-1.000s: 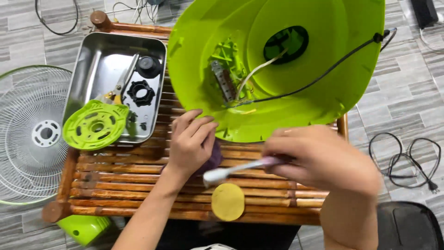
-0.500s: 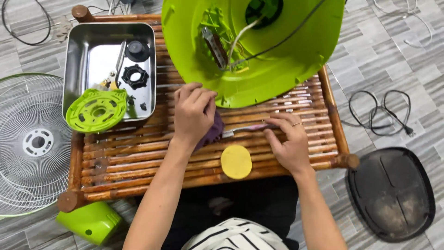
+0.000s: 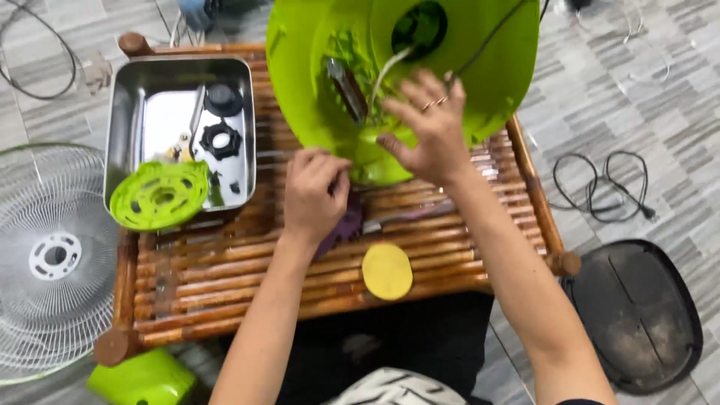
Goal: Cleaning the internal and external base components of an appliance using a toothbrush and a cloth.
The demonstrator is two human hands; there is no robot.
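Note:
A big lime-green fan housing [image 3: 495, 67] lies hollow side up at the far end of a bamboo table [image 3: 225, 277], with wires and a black hole inside. My right hand [image 3: 427, 131] reaches into it, fingers spread inside and thumb at its near rim. My left hand [image 3: 315, 191] is curled into a fist on a purple object [image 3: 346, 225] on the slats, most of which is hidden. A thin tool with a pale handle [image 3: 420, 215] lies on the slats between my arms. In front of it sits a yellow disc [image 3: 386, 270].
A steel tray [image 3: 180, 71] at the table's left holds two black nuts [image 3: 221, 139] and small parts; a round green plate [image 3: 157, 195] leans on its near edge. On the floor: a wire fan grille [image 3: 52, 255], a green part [image 3: 142, 379], a black cable [image 3: 600, 187], a black base cover [image 3: 637, 315].
My right hand let go of the tool, which now lies on the slats, and moved up onto the green housing. My left hand stayed on the purple object. The view shifted.

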